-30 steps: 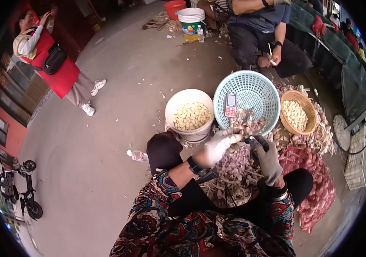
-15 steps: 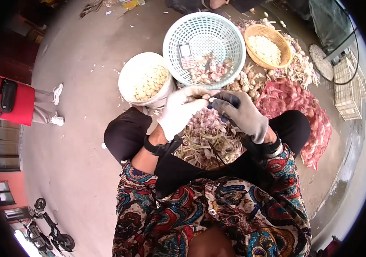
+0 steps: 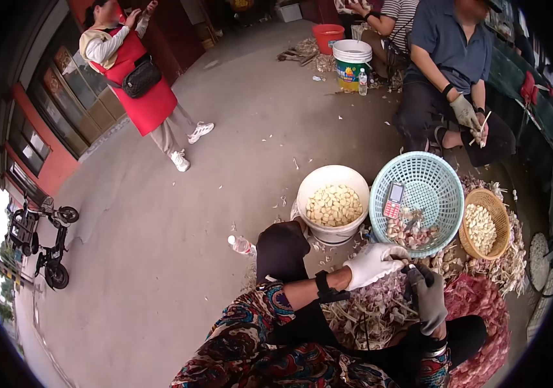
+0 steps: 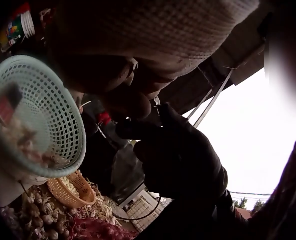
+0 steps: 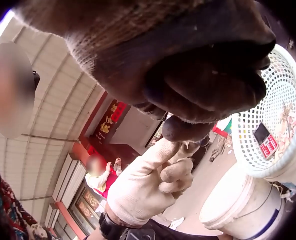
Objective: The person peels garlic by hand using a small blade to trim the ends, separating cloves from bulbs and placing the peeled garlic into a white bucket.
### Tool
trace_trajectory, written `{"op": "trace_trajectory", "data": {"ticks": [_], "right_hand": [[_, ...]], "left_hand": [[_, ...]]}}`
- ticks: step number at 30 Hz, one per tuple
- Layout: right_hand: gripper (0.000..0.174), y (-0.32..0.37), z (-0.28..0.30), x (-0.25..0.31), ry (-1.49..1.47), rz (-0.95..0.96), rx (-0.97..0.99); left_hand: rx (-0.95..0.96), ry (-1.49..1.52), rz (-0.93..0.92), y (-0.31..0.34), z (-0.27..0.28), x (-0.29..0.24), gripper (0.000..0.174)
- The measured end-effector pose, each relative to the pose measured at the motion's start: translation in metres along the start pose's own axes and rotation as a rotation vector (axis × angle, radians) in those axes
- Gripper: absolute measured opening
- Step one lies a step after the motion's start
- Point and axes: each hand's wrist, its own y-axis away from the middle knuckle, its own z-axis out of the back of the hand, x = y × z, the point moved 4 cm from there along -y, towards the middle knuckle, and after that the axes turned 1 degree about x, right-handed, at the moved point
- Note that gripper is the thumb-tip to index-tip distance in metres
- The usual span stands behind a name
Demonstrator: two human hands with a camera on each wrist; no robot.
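Note:
My left hand, in a white glove, pinches a small garlic clove between thumb and fingertips. Facing it, my right hand wears a grey glove with dark fingers, and its curled fingertips meet at the same clove. Whether a small tool sits in the right fingers I cannot tell. In the right wrist view the white-gloved fingers touch the dark fingertips from below. Loose garlic skins and stalks lie under both hands. Just beyond stands a light-blue basket holding unpeeled cloves and a phone.
A white bucket of peeled cloves stands left of the basket, a tan basket of cloves to its right. A red mesh sack lies by my right knee. A plastic bottle is on the floor. Other people sit and stand farther off.
The head view dipped toward my lap, then lifted and swung left. Both hands stay together at the clove, close to the light-blue basket.

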Motion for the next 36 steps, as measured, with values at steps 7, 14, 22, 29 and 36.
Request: {"op": "trace_trajectory", "data": {"ticks": [7,14,22,29,36], "right_hand": [[0.037,-0.008,-0.004,0.004,0.043,0.104,0.012],[0.031,0.001,-0.002,0.022,0.010,0.140,0.168],[0.030,0.005,0.000,0.029,0.011,0.143,0.292],[0.030,0.005,-0.002,0.032,-0.099,0.090,0.344],[0.033,0.000,-0.002,0.020,-0.133,0.055,0.375]], "left_hand": [[0.014,0.136,-0.013,0.000,0.004,0.001,0.026],[-0.064,0.233,0.032,0.005,0.004,-0.011,0.025],[-0.045,-0.094,-0.054,0.012,-0.002,-0.025,0.023],[-0.057,-0.251,-0.126,0.013,0.000,-0.029,0.022],[-0.037,-0.265,-0.088,0.016,0.004,-0.033,0.022]]}}
